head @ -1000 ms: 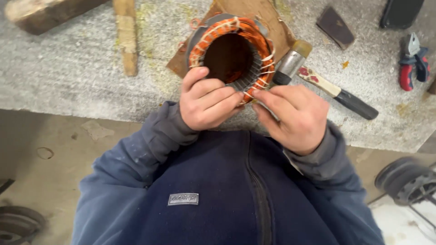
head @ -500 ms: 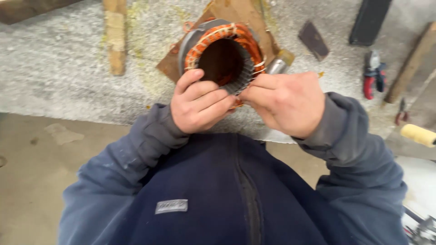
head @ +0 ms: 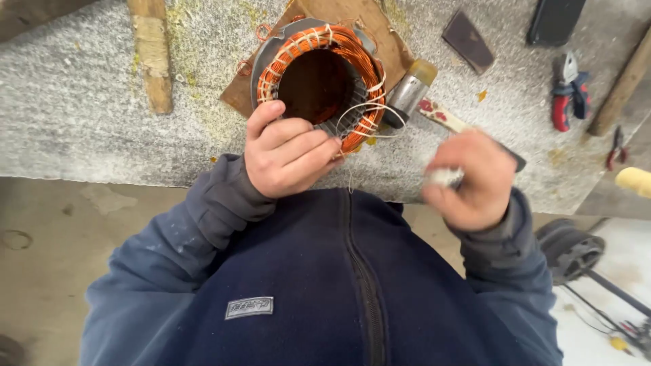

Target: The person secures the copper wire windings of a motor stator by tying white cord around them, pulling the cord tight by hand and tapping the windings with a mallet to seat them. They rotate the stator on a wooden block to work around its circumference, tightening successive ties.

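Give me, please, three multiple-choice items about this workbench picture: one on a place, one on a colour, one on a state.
1. Where do the red-handled pliers lie?
A. On the bench, right of the stator
B. Inside the stator
C. On the floor

2. What colour are the windings of the stator?
A. Blue
B. Orange copper
C. Green

3. What is the right hand doing?
A. Lying flat and open on the bench
B. Closed on a white cord, away from the stator
C. Holding the hammer

Answers:
1 A: the pliers rest on the grey bench near the right edge.
2 B: the coils are orange, tied with white cord.
3 B: its fingers are shut on something white, the cord runs to the coils, and the left hand holds the stator rim.
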